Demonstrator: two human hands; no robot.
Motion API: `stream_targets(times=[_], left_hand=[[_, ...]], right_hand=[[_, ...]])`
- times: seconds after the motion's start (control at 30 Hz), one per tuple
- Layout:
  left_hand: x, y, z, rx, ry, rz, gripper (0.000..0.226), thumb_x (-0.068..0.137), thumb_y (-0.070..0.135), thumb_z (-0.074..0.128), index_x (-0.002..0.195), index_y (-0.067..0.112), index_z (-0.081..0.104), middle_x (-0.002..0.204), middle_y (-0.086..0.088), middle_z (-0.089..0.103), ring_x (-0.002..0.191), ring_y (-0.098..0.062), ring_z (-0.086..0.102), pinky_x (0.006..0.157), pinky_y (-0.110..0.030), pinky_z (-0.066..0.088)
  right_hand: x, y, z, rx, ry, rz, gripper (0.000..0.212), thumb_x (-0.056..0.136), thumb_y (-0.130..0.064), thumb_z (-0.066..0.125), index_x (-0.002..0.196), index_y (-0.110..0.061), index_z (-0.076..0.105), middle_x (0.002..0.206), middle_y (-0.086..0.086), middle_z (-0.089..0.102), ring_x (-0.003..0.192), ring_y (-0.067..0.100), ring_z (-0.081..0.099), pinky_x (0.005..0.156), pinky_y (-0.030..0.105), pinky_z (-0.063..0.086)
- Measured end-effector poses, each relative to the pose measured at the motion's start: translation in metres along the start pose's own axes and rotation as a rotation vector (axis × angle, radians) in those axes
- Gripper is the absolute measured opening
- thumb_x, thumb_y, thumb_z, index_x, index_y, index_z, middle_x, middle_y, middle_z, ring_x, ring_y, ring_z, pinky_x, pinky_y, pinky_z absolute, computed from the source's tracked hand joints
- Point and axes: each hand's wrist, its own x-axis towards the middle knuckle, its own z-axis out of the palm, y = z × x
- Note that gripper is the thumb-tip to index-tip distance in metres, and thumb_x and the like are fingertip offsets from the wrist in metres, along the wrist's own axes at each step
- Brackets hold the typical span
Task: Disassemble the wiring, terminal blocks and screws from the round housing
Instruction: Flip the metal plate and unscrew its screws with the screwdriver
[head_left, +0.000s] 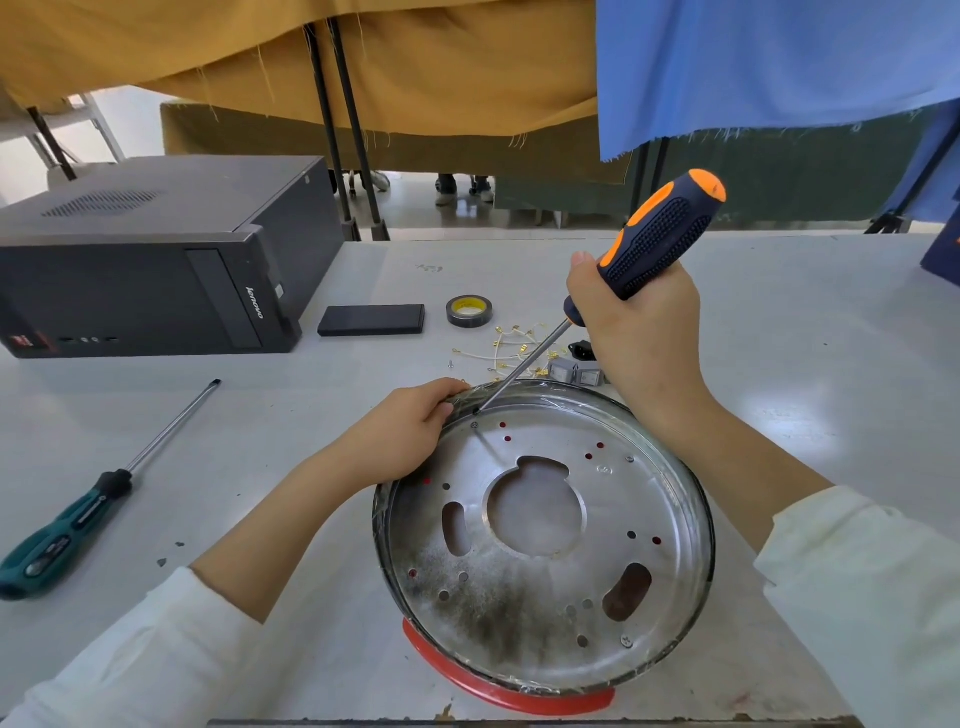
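Note:
The round metal housing (550, 597) lies in front of me on the table, its red rim showing underneath at the near side. My left hand (410, 431) grips the housing's far-left rim. My right hand (639, 322) holds an orange-and-dark-blue screwdriver (660, 239); its tip rests at a screw (475, 411) just inside the rim beside my left fingers. Behind the housing lie loose white wires with brass terminals (506, 348), two grey rocker switches (576, 375), a black socket part (581, 347) and a small loose screw (451, 365).
A green-handled screwdriver (72, 519) lies to the left. A dark computer case (156, 260) stands at the back left, with a flat black box (371, 319) and a roll of tape (469, 310) beside it. Yellow and blue cloths hang behind the table.

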Motion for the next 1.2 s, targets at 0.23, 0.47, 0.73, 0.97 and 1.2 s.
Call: stream_targets(times=[0.23, 0.47, 0.73, 0.97, 1.2], left_hand=[[0.0, 0.0, 0.0, 0.006, 0.004, 0.003, 0.034, 0.104, 0.016, 0.035, 0.133, 0.024, 0.051, 0.126, 0.002, 0.06, 0.1, -0.007, 0.047, 0.086, -0.019, 0.032], [0.0, 0.001, -0.001, 0.002, 0.002, 0.01, 0.035, 0.104, 0.015, 0.035, 0.133, 0.023, 0.051, 0.125, 0.002, 0.061, 0.1, -0.008, 0.048, 0.086, -0.019, 0.033], [0.0, 0.001, 0.0, 0.012, 0.008, 0.02, 0.035, 0.103, 0.015, 0.035, 0.133, 0.022, 0.051, 0.126, 0.001, 0.061, 0.101, -0.009, 0.048, 0.086, -0.02, 0.033], [0.0, 0.001, 0.001, 0.018, 0.018, 0.016, 0.035, 0.103, 0.015, 0.036, 0.133, 0.023, 0.051, 0.126, 0.0, 0.061, 0.105, -0.013, 0.052, 0.086, -0.021, 0.033], [0.001, 0.003, 0.0, 0.034, 0.009, -0.001, 0.036, 0.103, 0.016, 0.035, 0.135, 0.024, 0.05, 0.13, 0.0, 0.06, 0.115, -0.018, 0.053, 0.09, -0.022, 0.036]], right_hand=[[0.002, -0.001, 0.003, 0.009, -0.041, -0.004, 0.03, 0.087, -0.025, 0.062, 0.064, -0.022, 0.043, 0.058, -0.001, 0.052, 0.063, 0.026, 0.056, 0.056, 0.032, 0.046], [0.001, 0.002, 0.004, -0.001, -0.047, 0.0, 0.029, 0.087, -0.027, 0.062, 0.065, -0.023, 0.044, 0.059, 0.0, 0.051, 0.069, 0.035, 0.06, 0.057, 0.046, 0.054], [0.002, 0.0, 0.005, -0.039, -0.067, -0.032, 0.031, 0.085, -0.025, 0.064, 0.064, -0.021, 0.042, 0.055, -0.006, 0.045, 0.058, 0.022, 0.05, 0.054, 0.038, 0.048], [0.019, -0.012, 0.013, -0.185, -0.253, -0.056, 0.035, 0.081, -0.031, 0.064, 0.062, -0.024, 0.036, 0.052, -0.008, 0.042, 0.048, 0.008, 0.039, 0.049, 0.022, 0.034], [0.02, -0.025, 0.036, -0.309, -0.2, -0.116, 0.031, 0.081, -0.039, 0.064, 0.062, -0.032, 0.04, 0.059, -0.01, 0.052, 0.059, 0.01, 0.052, 0.052, 0.026, 0.039]])
